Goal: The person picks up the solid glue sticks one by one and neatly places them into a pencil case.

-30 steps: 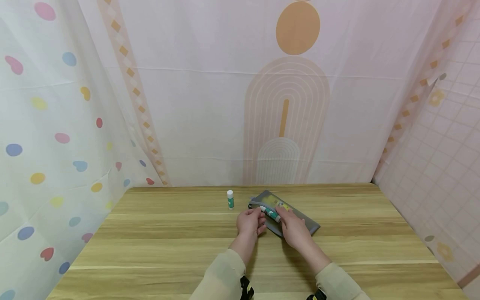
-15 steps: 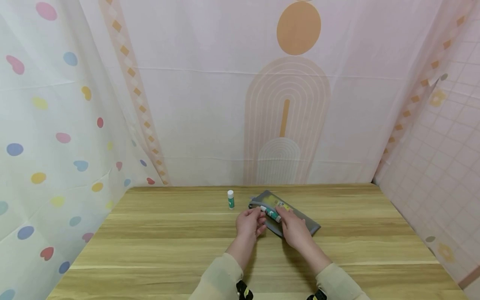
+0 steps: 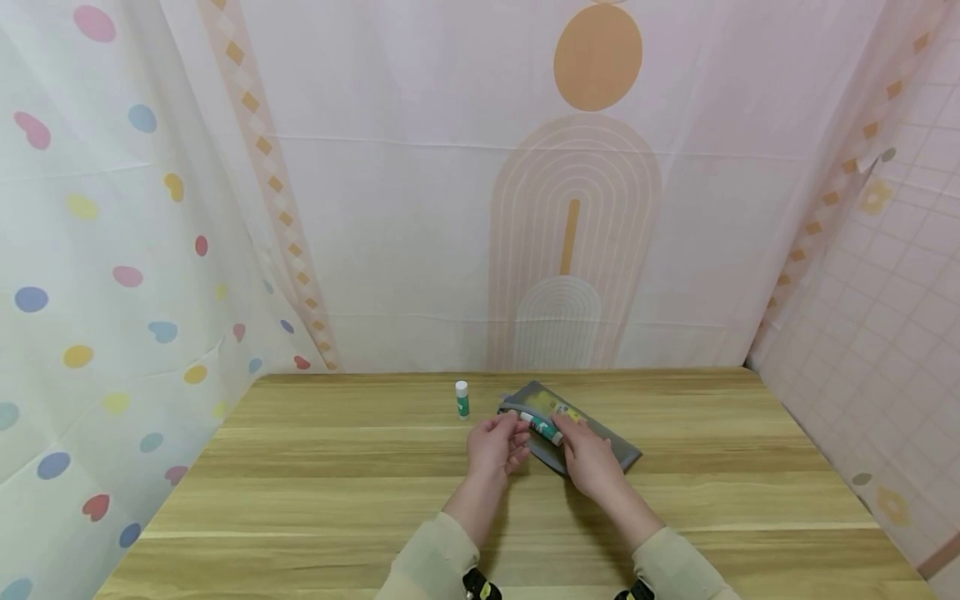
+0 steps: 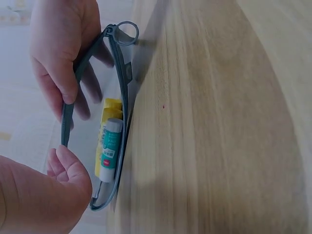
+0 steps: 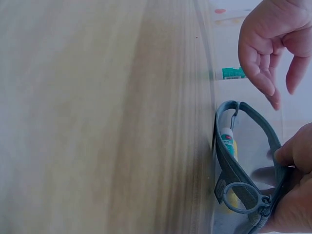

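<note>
A grey zippered pencil pouch [image 3: 624, 452] lies slanted on the table with its mouth spread open. My right hand [image 3: 591, 462] pinches one edge of that mouth between thumb and fingers, plain in the left wrist view. Inside, a green glue stick with white ends [image 4: 111, 148] rests beside yellow tube-like items [image 4: 103, 127]. My left hand [image 3: 495, 448] hovers at the pouch's left end, fingers loosely bent, thumb apart from them and nothing between, as the right wrist view shows. The zipper's ring pull [image 5: 240, 198] hangs near my right hand.
Another green glue stick with a white cap [image 3: 462, 400] stands upright on the wooden table [image 3: 337, 475], left of the pouch. Patterned curtains [image 3: 405, 250] rise behind the table's back edge and on both sides.
My left hand has drawn back slightly to the left from the pouch's edge. The right hand and the pouch stay where they were.
</note>
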Motion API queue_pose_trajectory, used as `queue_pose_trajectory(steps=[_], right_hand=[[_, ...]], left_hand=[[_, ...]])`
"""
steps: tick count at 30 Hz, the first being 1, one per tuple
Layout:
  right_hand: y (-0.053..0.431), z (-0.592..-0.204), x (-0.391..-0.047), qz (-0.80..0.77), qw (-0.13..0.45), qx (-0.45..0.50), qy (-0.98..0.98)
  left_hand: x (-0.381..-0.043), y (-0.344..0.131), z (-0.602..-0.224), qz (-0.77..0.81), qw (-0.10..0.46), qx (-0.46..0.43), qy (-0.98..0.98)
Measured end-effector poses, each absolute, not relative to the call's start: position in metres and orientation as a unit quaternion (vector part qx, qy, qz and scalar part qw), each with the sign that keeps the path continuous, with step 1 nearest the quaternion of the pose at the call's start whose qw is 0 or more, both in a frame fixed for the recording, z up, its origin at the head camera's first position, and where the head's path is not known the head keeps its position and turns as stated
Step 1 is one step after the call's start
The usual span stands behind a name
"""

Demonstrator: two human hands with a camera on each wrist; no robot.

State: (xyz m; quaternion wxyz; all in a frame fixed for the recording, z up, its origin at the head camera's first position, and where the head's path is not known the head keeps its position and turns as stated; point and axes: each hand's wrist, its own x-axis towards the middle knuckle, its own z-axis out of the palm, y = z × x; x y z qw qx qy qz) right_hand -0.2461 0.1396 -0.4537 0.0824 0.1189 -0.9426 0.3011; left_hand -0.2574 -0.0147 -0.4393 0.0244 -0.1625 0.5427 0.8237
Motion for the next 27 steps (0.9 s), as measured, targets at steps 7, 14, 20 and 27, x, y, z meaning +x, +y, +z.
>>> queue_pose_trajectory(steps=[7,14,20,27], right_hand=[[0.14,-0.454,-0.246,0.298,0.087,0.119,-0.943],[0.14,-0.454,-0.245,0.299,0.091,0.12,-0.942],[0.141,-0.454,-0.245,0.3,0.09,0.121,-0.942],[0.141,-0.454,-0.244,0.299,0.087,0.124,-0.942]], left_hand=[[-0.258,-0.022,-0.438,0.822,0.008,-0.161,0.546],[-0.258,-0.03,-0.437,0.823,-0.019,-0.151,0.548],[-0.263,-0.036,-0.437,0.822,-0.045,-0.161,0.545],[-0.269,-0.048,-0.436,0.812,-0.064,-0.17,0.554]])
